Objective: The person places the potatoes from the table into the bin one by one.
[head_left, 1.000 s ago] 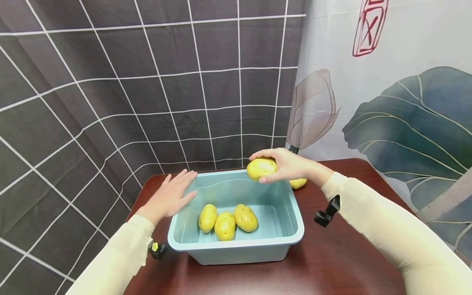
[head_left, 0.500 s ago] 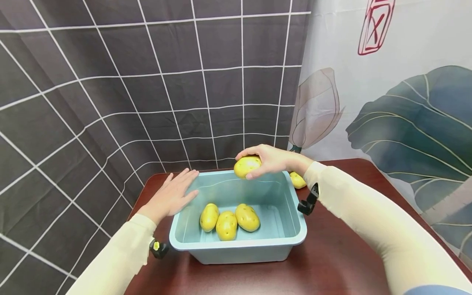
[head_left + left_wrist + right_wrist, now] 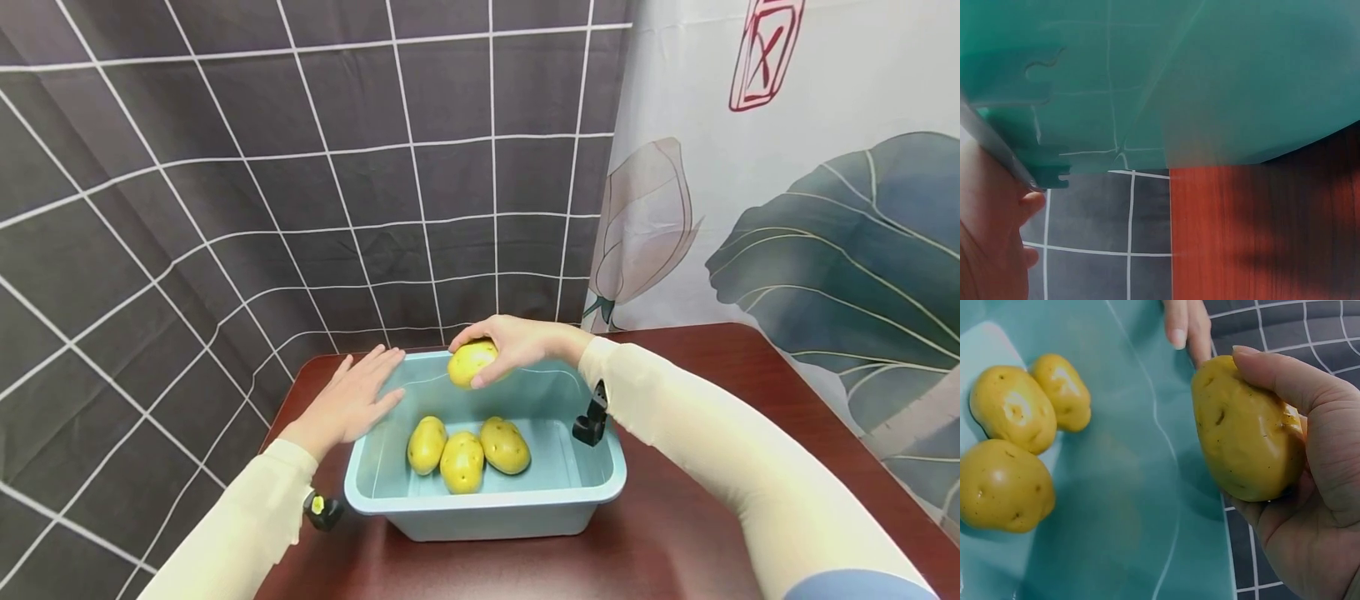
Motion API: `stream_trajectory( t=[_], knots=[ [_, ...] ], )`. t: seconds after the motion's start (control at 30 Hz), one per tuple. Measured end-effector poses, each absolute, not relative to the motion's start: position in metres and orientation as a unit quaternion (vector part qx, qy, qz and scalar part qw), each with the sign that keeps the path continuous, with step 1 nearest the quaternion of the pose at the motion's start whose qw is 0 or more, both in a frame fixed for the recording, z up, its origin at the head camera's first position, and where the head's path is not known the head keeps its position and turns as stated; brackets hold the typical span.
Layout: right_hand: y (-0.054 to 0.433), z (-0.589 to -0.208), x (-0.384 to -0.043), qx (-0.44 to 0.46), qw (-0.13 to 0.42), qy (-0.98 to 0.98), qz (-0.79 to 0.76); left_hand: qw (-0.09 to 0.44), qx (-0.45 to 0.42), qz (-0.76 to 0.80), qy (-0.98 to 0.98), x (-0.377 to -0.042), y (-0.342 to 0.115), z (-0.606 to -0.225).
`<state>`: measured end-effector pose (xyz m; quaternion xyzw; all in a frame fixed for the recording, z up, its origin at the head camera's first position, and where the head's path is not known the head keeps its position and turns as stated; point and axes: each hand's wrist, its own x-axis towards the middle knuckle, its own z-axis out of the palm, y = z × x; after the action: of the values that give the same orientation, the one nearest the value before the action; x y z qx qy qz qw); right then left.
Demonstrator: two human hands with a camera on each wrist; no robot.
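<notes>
My right hand [image 3: 517, 346] grips a yellow potato [image 3: 472, 362] over the back part of a light blue plastic tub [image 3: 487, 500]. In the right wrist view thumb and fingers wrap round that potato [image 3: 1244, 434]. Three more potatoes lie together on the tub's floor: a left one [image 3: 427, 445], a middle one [image 3: 462, 462] and a right one [image 3: 505, 445]. With fingers straight, my left hand [image 3: 348, 400] rests on the tub's left rim. The left wrist view shows the tub's outer wall [image 3: 1210, 81] close up, beside part of the left hand [image 3: 991, 231].
The tub stands on a dark red wooden table [image 3: 697, 467]. Behind it hangs a dark cloth with white grid lines [image 3: 450, 183]. A white curtain with a lotus print [image 3: 825, 242] hangs at the right. Each wrist carries a small black camera [image 3: 591, 421].
My right hand has carried the potato leftward over the tub and, lately, a little lower. The yellow potato outside the tub's right side is now hidden behind my right arm. The left hand stays put.
</notes>
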<state>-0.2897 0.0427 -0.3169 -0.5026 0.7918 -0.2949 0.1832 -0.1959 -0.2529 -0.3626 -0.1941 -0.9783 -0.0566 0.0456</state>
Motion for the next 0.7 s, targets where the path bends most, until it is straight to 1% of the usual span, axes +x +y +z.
stream_trajectory(
  t=[0.27, 0.53, 0.7],
  knots=[
    [0.026, -0.33, -0.288, -0.498, 0.226, 0.79, -0.278, 0.05, -0.195, -0.059, -0.978, -0.196, -0.253, -0.364],
    [0.007, -0.345, -0.285, -0.507, 0.247, 0.786, -0.251, 0.048, -0.191, -0.057, -0.979, -0.196, -0.253, -0.365],
    [0.002, -0.354, -0.283, -0.498, 0.282, 0.778, -0.261, 0.05, -0.195, -0.062, -0.977, -0.196, -0.253, -0.365]
  ],
)
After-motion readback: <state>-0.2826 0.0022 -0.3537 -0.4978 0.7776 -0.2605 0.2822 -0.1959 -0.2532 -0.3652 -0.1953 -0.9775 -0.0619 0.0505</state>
